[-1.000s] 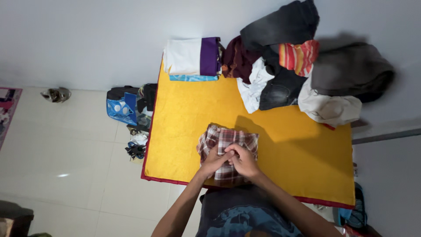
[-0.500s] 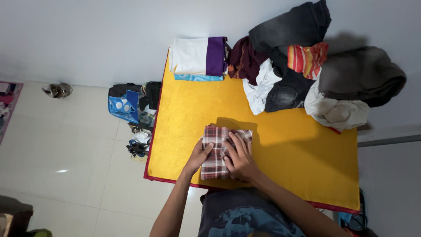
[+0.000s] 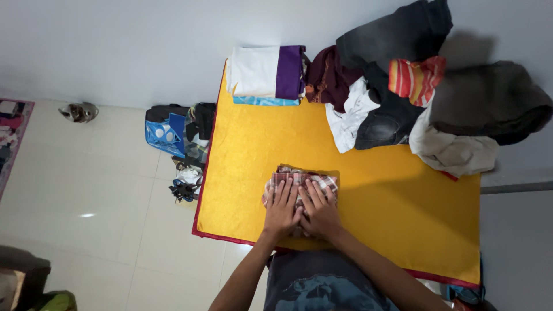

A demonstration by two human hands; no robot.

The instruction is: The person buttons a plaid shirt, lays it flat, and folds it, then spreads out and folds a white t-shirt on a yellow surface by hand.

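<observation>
Your left hand [image 3: 282, 212] and right hand [image 3: 319, 212] lay side by side, palms down, on the plaid shirt [image 3: 299, 183], with the fingers spread flat and gripping nothing. Half a second earlier the right hand was across the top of the bundle and the left was at its near-left edge; a second back both were bunched together on a looser, taller shape. The shirt had become a smaller, squarer packet, pressed against the yellow cloth on the table [image 3: 397, 196], close to the near red-trimmed edge. By the look of it, the fold was made and you were flattening it.

Farther off, the folded stack of white, purple and blue cloth [image 3: 266, 75] sat at the far left corner. Beside it the unfolded heap of clothes [image 3: 403, 98] spread along the wall.
</observation>
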